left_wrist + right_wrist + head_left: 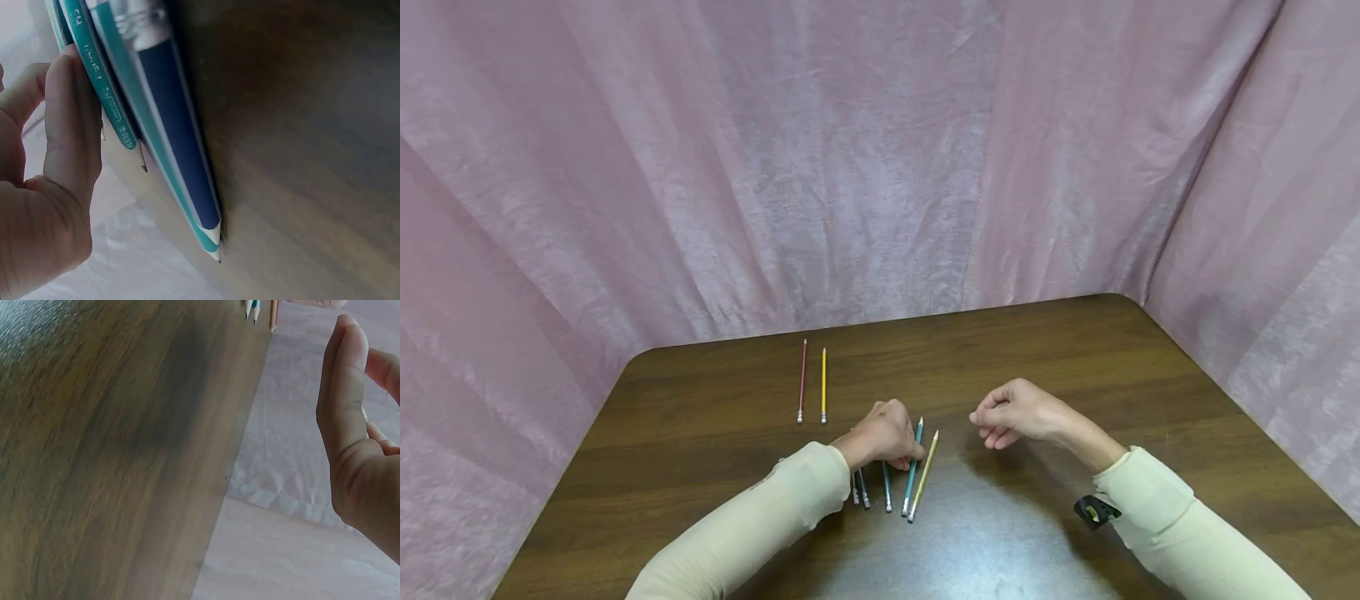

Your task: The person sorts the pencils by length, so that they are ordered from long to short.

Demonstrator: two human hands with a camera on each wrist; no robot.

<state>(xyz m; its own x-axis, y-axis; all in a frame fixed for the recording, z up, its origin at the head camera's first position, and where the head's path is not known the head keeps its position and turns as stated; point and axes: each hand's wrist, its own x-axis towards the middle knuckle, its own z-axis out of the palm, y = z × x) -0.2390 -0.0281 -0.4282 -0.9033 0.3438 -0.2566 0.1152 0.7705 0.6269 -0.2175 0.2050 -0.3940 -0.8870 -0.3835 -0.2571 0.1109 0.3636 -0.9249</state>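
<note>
My left hand (883, 433) is over a row of pencils on the table, its fingertips pinching a teal pencil (910, 487) near the row's right side. A gold pencil (928, 477) lies just right of it. Left of these, a teal pencil (887, 492) and others show only their eraser ends past the hand. In the left wrist view, a teal pencil with lettering (103, 81) and a navy pencil (181, 131) lie beside my fingers. Raised above the table, my right hand (1018, 412) has loosely bent fingers and holds nothing.
A red pencil (802, 379) and a yellow pencil (823, 383) lie apart, farther back on the brown wooden table (700, 433). A pink curtain (865, 167) hangs behind the table's back edge. A dark device (1095, 511) is on the right wrist.
</note>
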